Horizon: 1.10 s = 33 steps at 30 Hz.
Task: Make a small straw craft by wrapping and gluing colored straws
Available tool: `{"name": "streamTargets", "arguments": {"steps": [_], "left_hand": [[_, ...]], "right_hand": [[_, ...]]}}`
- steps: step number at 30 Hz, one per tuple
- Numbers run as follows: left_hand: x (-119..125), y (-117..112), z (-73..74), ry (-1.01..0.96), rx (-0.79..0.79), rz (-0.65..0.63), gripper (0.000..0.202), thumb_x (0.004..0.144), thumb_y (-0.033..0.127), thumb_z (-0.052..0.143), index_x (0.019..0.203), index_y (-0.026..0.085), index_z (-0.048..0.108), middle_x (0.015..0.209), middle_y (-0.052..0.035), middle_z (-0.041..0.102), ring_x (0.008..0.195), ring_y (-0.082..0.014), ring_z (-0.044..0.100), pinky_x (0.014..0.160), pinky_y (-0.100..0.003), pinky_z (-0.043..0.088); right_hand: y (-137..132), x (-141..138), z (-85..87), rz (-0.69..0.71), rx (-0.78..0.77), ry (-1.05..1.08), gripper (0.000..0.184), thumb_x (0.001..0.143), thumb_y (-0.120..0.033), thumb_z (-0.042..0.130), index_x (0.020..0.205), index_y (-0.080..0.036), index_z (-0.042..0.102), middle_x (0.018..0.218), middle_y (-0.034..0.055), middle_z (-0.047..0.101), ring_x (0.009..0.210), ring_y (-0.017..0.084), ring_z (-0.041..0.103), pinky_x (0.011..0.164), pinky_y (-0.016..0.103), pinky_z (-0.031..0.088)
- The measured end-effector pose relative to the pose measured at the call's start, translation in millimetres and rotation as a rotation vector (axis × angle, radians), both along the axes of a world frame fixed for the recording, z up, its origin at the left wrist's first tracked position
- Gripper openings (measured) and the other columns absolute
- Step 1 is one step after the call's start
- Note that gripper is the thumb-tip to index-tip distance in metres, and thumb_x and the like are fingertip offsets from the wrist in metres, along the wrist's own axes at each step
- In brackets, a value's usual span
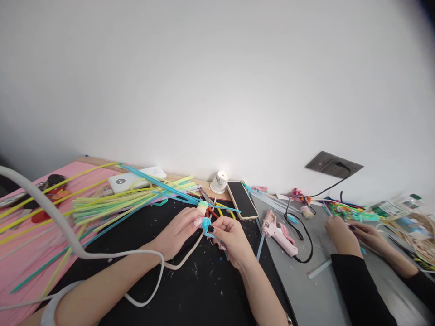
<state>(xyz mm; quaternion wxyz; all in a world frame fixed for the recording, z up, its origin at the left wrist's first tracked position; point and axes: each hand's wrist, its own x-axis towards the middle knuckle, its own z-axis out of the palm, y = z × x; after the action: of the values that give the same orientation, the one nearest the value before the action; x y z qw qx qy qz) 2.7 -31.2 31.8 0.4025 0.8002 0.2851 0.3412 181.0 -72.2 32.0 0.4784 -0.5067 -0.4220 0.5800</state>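
Observation:
Over the black mat [204, 285], my left hand [178, 226] is closed on a small pipe-cleaner piece [203, 207] with green, yellow and cream parts. A round blue pipe-cleaner coil [205, 222] sits at my left fingertips, between the two hands. My right hand [228, 234], with dark nails, pinches the bent blue end of pipe cleaner just below that coil. Both hands nearly touch. The fingers partly hide how the coil and the pale piece are joined. Just behind the hands, a long blue pipe cleaner [176, 194] crosses the mat.
Left lie many loose pipe cleaners [112, 206], a white box-shaped device [136, 179] and a white cable [81, 251] looping over my left forearm. Behind stand a paper cup [219, 182] and a phone [242, 200]. Rightward are a pink glue gun [280, 235] and another person's hands [343, 235].

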Motion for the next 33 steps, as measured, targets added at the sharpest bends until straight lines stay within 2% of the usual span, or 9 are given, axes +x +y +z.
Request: {"name": "streamTargets", "arguments": {"steps": [8,17,22,27,30,33], "left_hand": [[2.3,3.4,-10.7,-0.02,0.016,0.021,0.039,0.096,0.034,0.025,0.098,0.021,0.061,0.093,-0.0063,0.062,0.092,-0.0222,0.052,0.088,-0.033,0.039],[2.3,1.5,-3.5,-0.017,0.003,-0.012,0.036,0.096,0.03,0.025,0.092,0.02,0.06,0.088,-0.0057,0.059,0.087,-0.0211,0.051,0.084,-0.033,0.04],[3.2,4.0,-8.5,0.034,0.022,-0.008,0.023,0.092,0.032,0.038,0.079,0.02,0.054,0.081,-0.0022,0.053,0.081,-0.0188,0.049,0.076,-0.03,0.04],[3.2,2.9,-7.1,0.082,0.062,0.007,0.01,0.085,0.025,0.048,0.078,0.019,0.051,0.079,-0.0002,0.048,0.079,-0.0173,0.046,0.072,-0.028,0.039],[3.4,2.0,-5.0,0.088,0.074,0.013,0.013,0.086,0.023,0.046,0.076,0.018,0.051,0.076,0.0004,0.047,0.077,-0.0167,0.045,0.071,-0.028,0.038],[3.3,2.0,-3.4,0.086,0.075,0.022,0.012,0.085,0.021,0.045,0.075,0.018,0.051,0.074,0.0008,0.046,0.076,-0.0165,0.044,0.069,-0.028,0.037]], "right_hand": [[-0.1,-0.2,-1.7,0.016,-0.028,0.02,0.029,0.062,-0.035,0.079,0.064,-0.016,0.056,0.05,-0.0041,0.059,0.036,0.004,0.036,0.035,0.018,0.016],[-0.9,-0.6,-2.3,0.023,-0.049,0.005,0.027,0.06,-0.031,0.08,0.063,-0.016,0.058,0.051,-0.0031,0.061,0.037,0.004,0.038,0.035,0.018,0.017],[-1.5,0.3,-2.2,0.051,-0.063,0.016,0.024,0.06,-0.029,0.08,0.063,-0.014,0.061,0.048,-0.0037,0.059,0.036,0.003,0.037,0.035,0.017,0.017],[-0.9,-0.3,-1.8,0.063,-0.08,0.014,0.026,0.059,-0.031,0.081,0.061,-0.013,0.062,0.049,-0.0017,0.061,0.036,0.003,0.038,0.034,0.017,0.017],[-1.5,-1.3,-0.8,0.087,-0.093,0.026,0.028,0.058,-0.032,0.081,0.061,-0.013,0.061,0.053,-0.0007,0.063,0.037,0.004,0.04,0.033,0.017,0.02],[-2.2,-1.5,1.0,0.131,-0.091,0.042,0.029,0.058,-0.034,0.082,0.065,-0.014,0.061,0.053,-0.002,0.062,0.037,0.005,0.044,0.034,0.016,0.028]]}}
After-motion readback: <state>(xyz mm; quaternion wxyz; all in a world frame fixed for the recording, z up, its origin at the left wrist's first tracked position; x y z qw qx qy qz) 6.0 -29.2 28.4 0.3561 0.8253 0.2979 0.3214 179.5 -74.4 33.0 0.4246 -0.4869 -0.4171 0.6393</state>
